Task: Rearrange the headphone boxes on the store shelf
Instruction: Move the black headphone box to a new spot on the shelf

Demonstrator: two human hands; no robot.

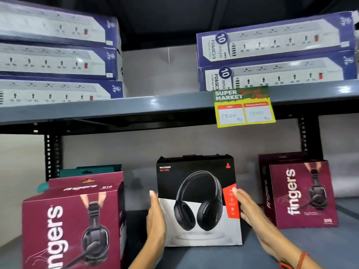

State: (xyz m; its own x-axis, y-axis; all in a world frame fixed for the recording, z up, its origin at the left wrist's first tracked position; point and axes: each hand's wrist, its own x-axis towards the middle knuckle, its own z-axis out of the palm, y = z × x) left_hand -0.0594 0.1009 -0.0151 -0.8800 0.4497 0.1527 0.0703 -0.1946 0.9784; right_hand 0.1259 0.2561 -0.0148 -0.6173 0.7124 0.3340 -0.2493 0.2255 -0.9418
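Observation:
A black and white headphone box point(198, 200) stands upright in the middle of the lower shelf point(310, 247). My left hand point(155, 216) presses flat against its left side and my right hand point(246, 206) against its right side, so the box is held between both palms. A maroon headphone box point(73, 224) stands at the front left, with a teal box point(91, 170) partly hidden behind it. At the right, another maroon headphone box point(303, 193) leans in front of a darker maroon one point(272, 158).
The upper shelf point(136, 107) carries stacked blue power-strip boxes at the left point(58, 61) and right point(275, 51). A yellow price tag point(244, 107) hangs from its edge. Black perforated uprights point(52, 156) stand at both sides.

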